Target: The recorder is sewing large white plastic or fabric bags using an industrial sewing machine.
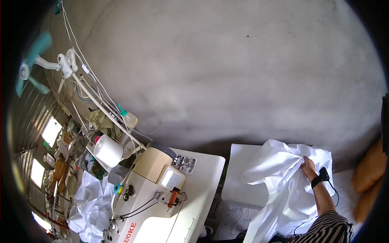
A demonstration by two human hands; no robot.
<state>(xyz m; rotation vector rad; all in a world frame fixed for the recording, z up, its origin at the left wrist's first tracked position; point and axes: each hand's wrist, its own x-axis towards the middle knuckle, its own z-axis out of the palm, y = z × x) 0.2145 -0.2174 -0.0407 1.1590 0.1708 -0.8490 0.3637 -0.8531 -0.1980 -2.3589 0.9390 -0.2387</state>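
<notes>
White cloth (283,182) bunched over a white counter (239,178), right hand (308,167) with fingers pinching a fold near its top, cream sewing machine (154,194) well apart to the left, thread cone (108,150) behind it.

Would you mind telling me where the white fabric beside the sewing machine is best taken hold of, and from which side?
Probably at the raised, bunched folds along the top of the white fabric, coming from the right. The gathered ridge there gives something to pinch, and the right hand already clutches it at that spot; the lower part hangs loose.
</notes>
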